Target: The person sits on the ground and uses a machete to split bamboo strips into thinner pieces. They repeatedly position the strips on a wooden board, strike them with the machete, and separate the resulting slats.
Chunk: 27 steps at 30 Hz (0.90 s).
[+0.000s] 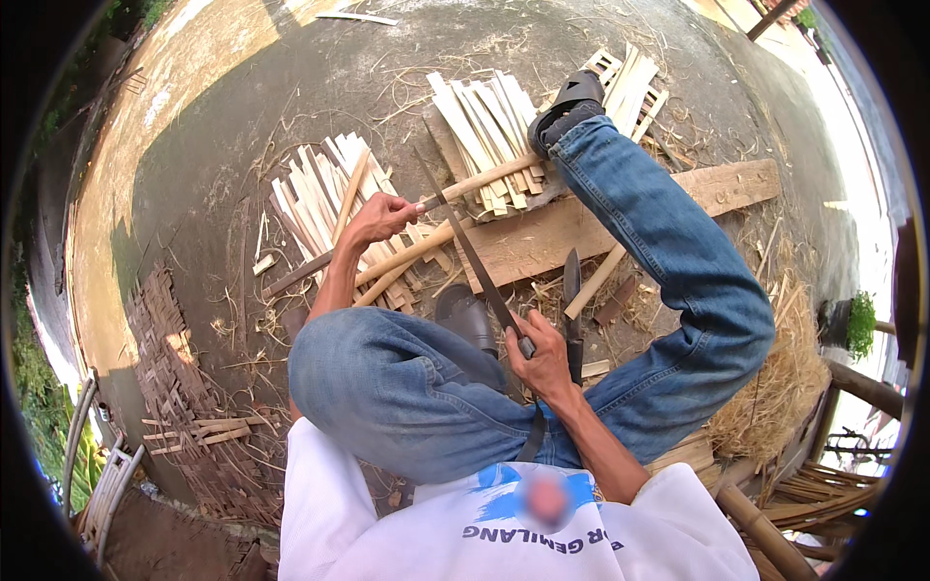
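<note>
My left hand (385,219) is closed, pinching the near end of a pale bamboo strip (489,176). The strip slants up to the right, its far end beside my sandalled foot (572,102). In my right hand (540,360) is the handle of a long, narrow, dark-bladed machete (475,259), its blade pointing up and left. The blade crosses the strip just beyond my left fingertips; whether its edge bites in cannot be told. Between my legs lies a second knife (573,290), broad-bladed with a dark handle.
Split bamboo slats lie in a left pile (315,194), a middle pile (484,116) and a far right pile (635,82). A wooden plank (707,191) runs under my raised leg. Woven matting (179,387) lies at left; straw-like shavings (775,378) heap at right.
</note>
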Tool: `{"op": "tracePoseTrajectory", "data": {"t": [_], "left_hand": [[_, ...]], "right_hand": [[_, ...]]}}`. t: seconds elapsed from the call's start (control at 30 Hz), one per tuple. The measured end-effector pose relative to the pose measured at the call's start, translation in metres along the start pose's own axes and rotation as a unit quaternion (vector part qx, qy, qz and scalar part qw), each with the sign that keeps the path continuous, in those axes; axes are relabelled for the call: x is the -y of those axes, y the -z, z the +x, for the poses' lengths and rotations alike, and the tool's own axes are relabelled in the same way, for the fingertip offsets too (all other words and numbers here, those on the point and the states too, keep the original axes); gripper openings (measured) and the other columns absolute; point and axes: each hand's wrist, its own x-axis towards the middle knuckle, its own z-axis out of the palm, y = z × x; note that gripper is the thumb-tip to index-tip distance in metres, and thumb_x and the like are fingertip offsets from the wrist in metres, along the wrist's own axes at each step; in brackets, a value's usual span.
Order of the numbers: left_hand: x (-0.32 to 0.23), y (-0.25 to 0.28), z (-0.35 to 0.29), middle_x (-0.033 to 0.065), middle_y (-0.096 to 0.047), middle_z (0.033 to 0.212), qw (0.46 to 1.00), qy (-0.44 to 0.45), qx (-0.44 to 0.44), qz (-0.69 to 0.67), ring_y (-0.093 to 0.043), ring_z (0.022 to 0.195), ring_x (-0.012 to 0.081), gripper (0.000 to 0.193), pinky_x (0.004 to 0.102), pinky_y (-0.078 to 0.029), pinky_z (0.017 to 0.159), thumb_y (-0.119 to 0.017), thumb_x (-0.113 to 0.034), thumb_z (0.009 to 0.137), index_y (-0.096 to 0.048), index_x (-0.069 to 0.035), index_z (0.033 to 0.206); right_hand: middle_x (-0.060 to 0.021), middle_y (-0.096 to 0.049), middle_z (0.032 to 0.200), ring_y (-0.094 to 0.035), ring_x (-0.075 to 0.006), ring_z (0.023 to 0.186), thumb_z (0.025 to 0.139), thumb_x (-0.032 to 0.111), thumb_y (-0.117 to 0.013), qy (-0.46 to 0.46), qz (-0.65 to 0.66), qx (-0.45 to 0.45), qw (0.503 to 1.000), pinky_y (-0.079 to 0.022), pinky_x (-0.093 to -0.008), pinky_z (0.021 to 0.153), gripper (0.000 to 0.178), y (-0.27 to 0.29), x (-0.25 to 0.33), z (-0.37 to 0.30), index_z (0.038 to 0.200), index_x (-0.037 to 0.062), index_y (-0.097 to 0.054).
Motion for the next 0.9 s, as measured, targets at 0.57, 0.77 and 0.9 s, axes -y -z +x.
{"op": "tracePoseTrajectory", "data": {"t": [0.57,0.77,0.9], "left_hand": [[-0.001,-0.009,-0.001,0.0002,-0.057,0.057,0.999,-0.035,-0.004,0.020,-0.047,0.051,0.0096,0.048,0.0301,-0.036,0.047,-0.072,-0.050,0.092,-0.076,-0.003,0.081],[0.009,-0.006,-0.006,0.0018,-0.059,0.060,1.000,-0.019,-0.005,0.017,-0.051,0.054,0.0122,0.049,0.0321,-0.041,0.051,-0.069,-0.049,0.094,-0.076,-0.003,0.083],[0.005,-0.015,-0.002,0.0026,-0.060,0.060,0.997,-0.063,-0.031,0.043,-0.052,0.054,0.0125,0.049,0.0322,-0.042,0.052,-0.069,-0.050,0.094,-0.075,-0.003,0.080]], "right_hand": [[-0.0144,-0.058,0.085,-0.063,-0.0329,0.072,0.089,0.012,-0.066,0.063,-0.088,-0.016,0.994,-0.051,-0.0424,0.062,0.036,-0.041,-0.004,0.102,0.125,0.0077,-0.068],[-0.0114,-0.054,0.080,-0.063,-0.0277,0.070,0.089,0.011,-0.066,-0.013,-0.068,0.054,0.996,-0.053,-0.0402,0.064,0.042,0.004,0.000,-0.007,0.131,0.0099,-0.067],[-0.0125,-0.055,0.080,-0.062,-0.0315,0.069,0.089,0.013,-0.067,0.055,-0.099,-0.006,0.994,-0.052,-0.0429,0.062,0.037,-0.038,-0.008,0.072,0.126,0.0093,-0.068]]}}
